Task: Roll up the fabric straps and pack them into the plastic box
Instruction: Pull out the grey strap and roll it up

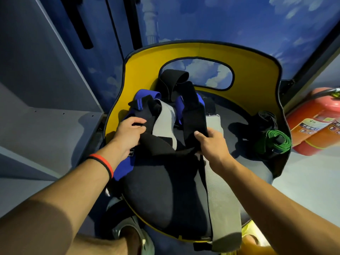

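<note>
- Fabric straps point(171, 115): a loose, tangled heap of black, blue and grey lengths lying on the seat of a chair, towards its left and middle.
- Left-hand black strap point(156, 142): a wide band crossing the front of the heap, with one end raised.
- Left hand point(128, 135): fingers curled round a fold of that band, thumb on top.
- Right-hand black strap point(195, 115): runs up over the heap towards the backrest.
- Right hand point(213, 144): grips the near end of this strap, thumb pressed on its face.
- Long grey strap point(220, 190): lies flat along the seat and hangs over its front edge.
- Green strap point(272, 142): wound into a bundle at the seat's right edge, well apart from the heap.
- Dark bundle point(266, 118): just behind the green one; too dim to tell more.
- Chair point(248, 70): yellow curved backrest with an oval opening, dark seat.
- Wristbands point(104, 162): one red, one black, on the left wrist.
- Fire extinguisher point(316, 122): red, on the floor just beside the chair, to its right.
</note>
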The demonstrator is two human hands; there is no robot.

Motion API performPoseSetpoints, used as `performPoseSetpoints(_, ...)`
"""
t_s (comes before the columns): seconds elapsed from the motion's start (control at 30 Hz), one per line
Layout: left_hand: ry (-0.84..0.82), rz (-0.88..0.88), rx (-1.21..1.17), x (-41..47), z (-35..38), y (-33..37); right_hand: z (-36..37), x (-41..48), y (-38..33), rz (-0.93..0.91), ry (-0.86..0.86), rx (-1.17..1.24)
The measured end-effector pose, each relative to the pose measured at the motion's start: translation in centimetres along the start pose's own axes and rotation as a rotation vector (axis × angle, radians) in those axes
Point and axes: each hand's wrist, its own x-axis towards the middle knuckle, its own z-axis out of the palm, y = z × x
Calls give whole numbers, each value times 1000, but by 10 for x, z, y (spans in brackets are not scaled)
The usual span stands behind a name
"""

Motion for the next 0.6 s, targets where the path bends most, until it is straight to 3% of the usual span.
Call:
performPoseSetpoints(0.07, 16, -51, -9, 3, 2, -1, -6, 0, -4, -10, 0, 24)
performPoseSetpoints(0.17, -13, -102, 3, 0, 10, 4, -12, -2, -4, -71, -42, -147)
performPoseSetpoints(0.33, -84, -58, 45, -13, 15, 15, -5, -12, -5, -140, -107, -214)
performPoseSetpoints(0.4, -185, -65, 7, -22, 17, 24, 2, -15, -10, -161, -114, -166)
performPoseSetpoints(0.47, -402, -128, -20, -35, 18, 35, 11, -18, -19, -226, -131, -199)
performPoseSetpoints(0.53, -564, -148, 1, -40, 22, 37, 19, -22, -27, -234, -261, -192)
performPoseSetpoints(0.6, -532, -81, 82, -43, 27, 32, 24, -22, -28, -178, -401, -160)
